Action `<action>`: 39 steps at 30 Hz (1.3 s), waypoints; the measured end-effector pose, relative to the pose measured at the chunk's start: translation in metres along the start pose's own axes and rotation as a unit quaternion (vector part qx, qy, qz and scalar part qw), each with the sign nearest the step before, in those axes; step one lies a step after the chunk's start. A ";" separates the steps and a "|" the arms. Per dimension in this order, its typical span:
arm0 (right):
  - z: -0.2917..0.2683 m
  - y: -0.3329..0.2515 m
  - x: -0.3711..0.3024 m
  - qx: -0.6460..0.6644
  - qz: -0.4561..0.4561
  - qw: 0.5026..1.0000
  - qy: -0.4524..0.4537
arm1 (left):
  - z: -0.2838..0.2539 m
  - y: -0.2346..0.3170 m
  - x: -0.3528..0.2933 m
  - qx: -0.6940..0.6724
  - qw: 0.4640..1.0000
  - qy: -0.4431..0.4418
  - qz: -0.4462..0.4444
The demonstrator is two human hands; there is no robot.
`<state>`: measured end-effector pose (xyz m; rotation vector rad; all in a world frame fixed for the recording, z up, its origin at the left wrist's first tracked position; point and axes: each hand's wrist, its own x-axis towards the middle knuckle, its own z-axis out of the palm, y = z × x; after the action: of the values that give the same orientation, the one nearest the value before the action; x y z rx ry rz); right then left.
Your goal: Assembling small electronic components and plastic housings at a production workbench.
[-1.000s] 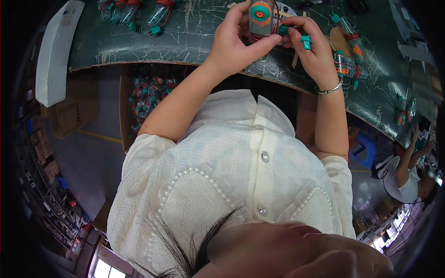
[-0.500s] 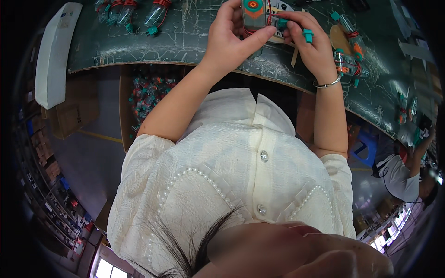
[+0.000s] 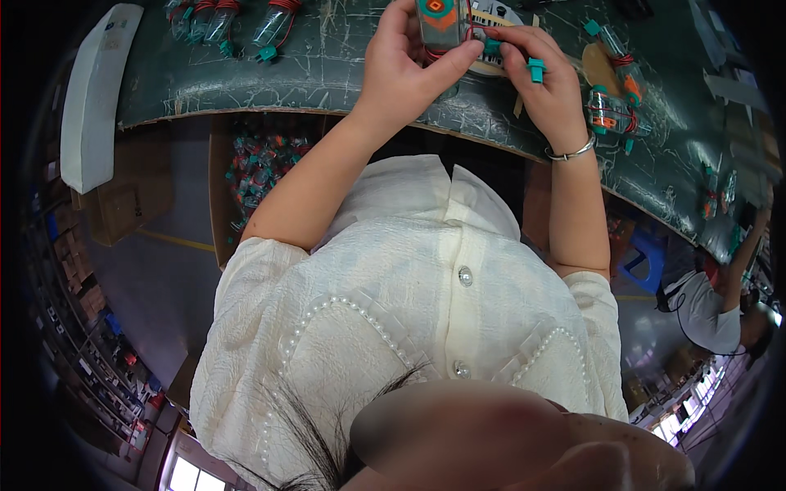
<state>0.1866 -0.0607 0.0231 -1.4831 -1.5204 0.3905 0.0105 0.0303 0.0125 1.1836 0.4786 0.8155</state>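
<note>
At the top middle, my left hand (image 3: 401, 69) is closed around a clear plastic cylinder (image 3: 442, 37) with a teal and orange end facing up. Red wire (image 3: 470, 24) runs beside the cylinder towards my right hand (image 3: 544, 78). Its fingertips pinch a small teal plug (image 3: 493, 47) just right of the cylinder. A second teal plug (image 3: 536, 69) sticks out between the fingers of the same hand. Behind the fingers lies a pale round piece with dark marks (image 3: 495, 15), partly hidden.
Wire-wound clear cylinders lie on the scratched green table (image 3: 327, 90), at the far left (image 3: 274, 24) and right (image 3: 612, 110). A long white block (image 3: 98, 98) stands at the left edge. Below is a box of similar parts (image 3: 262, 164). Another person (image 3: 708, 307) is at the right.
Both hands have shifted slightly left, with the cylinder and teal plugs. The cylinder's end has moved a little left and up. At the right, the other person's arm has moved.
</note>
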 end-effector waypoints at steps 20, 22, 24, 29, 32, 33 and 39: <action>-0.008 -0.016 -0.017 -0.039 0.034 0.998 0.026 | -0.002 0.001 0.001 0.051 0.998 -0.033 0.016; -0.008 -0.013 -0.018 -0.040 0.039 0.998 0.026 | 0.003 0.000 -0.001 0.058 0.997 -0.013 0.040; -0.005 -0.009 -0.016 -0.056 -0.003 0.998 0.034 | 0.006 0.003 -0.001 0.064 0.996 0.006 0.065; 0.001 -0.010 -0.013 -0.057 0.000 0.997 0.043 | 0.002 0.008 -0.001 0.021 1.000 0.006 -0.002; 0.000 -0.007 -0.013 -0.041 -0.002 0.998 0.045 | 0.001 0.011 -0.001 0.050 0.999 -0.007 -0.019; 0.000 -0.005 -0.015 -0.047 -0.013 0.997 0.053 | 0.002 0.009 -0.001 0.050 0.999 -0.007 -0.018; 0.003 -0.005 -0.013 -0.106 -0.055 0.991 0.066 | 0.000 -0.004 0.002 0.053 0.997 -0.025 0.046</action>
<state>0.1786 -0.0726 0.0205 -1.5464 -1.5651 0.0648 0.0127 0.0316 0.0093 1.3294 0.4336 0.8447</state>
